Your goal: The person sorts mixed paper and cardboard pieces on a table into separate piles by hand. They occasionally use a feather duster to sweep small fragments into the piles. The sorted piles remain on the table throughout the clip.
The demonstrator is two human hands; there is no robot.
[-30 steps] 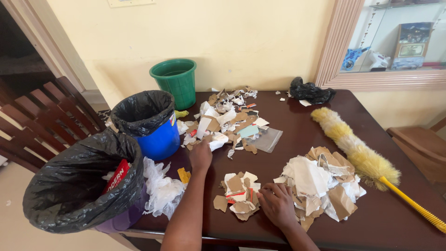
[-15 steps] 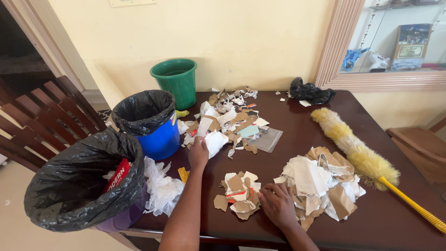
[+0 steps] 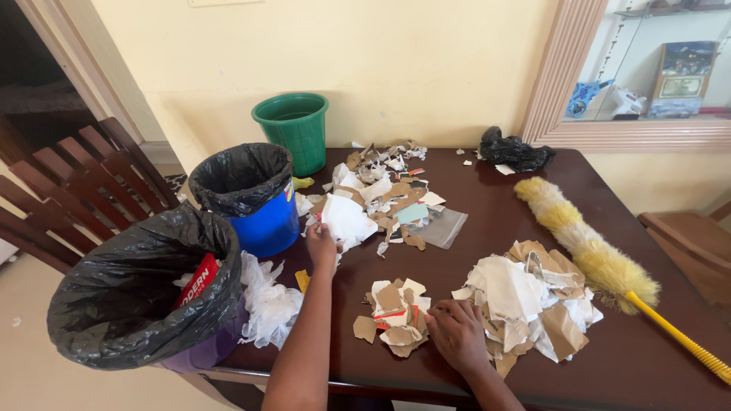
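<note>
My left hand (image 3: pixel 321 237) grips a crumpled white paper piece (image 3: pixel 346 221), lifted a little off the dark brown table (image 3: pixel 487 228), beside the far pile of torn paper and cardboard scraps (image 3: pixel 388 190). My right hand (image 3: pixel 457 333) rests palm down on the table, fingers closed, between a small near pile of scraps (image 3: pixel 392 316) and a bigger pile of white and brown scraps (image 3: pixel 529 301); it touches the edges of both.
A blue bin with a black liner (image 3: pixel 247 194) and a larger black-lined bin (image 3: pixel 141 285) stand at the table's left; a green bucket (image 3: pixel 293 129) behind. White plastic wrap (image 3: pixel 266 301), a yellow feather duster (image 3: pixel 594 255), a black bag (image 3: pixel 514 151), wooden chairs (image 3: pixel 68 190).
My left hand has picked the white paper out of the far pile and raised it slightly. My right hand has stayed in place.
</note>
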